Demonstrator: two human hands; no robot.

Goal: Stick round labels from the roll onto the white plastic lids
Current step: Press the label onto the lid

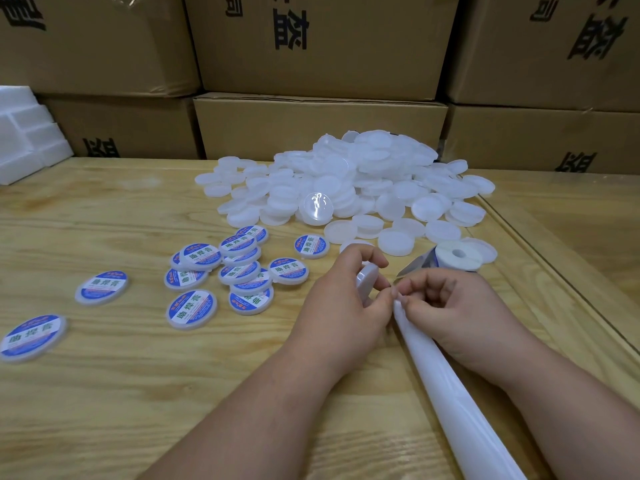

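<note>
A plain white round plastic lid (367, 279) stands on edge in the left hand (341, 306), whose curled fingers and thumb clasp it just in front of the person. Touching that hand, the right hand (450, 306) pinches the near end of a long white glossy strip of label backing (450, 386) that runs from the fingertips down toward the camera; whether a label is being peeled there is hidden by the fingers. The small white roll of labels (458, 256) lies flat on the pale wooden tabletop (138, 393) just beyond the right hand, a short tail of strip leading from it. To the left of the hands lies a loose cluster of white lids already bearing round blue-and-white labels (239, 268), and two more labelled lids (102, 287) sit further left, well apart from the cluster. Beyond the hands rises a large heap of unlabelled white plastic lids (349, 181), spreading across the far side of the table. Judging by the two groups, well under a quarter of the work is done: over a dozen lids are finished, while many times that number wait in the heap. Behind the table stand stacked brown cardboard boxes (318, 43) printed with black characters, and white foam blocks (27, 133) rest at the far left.
</note>
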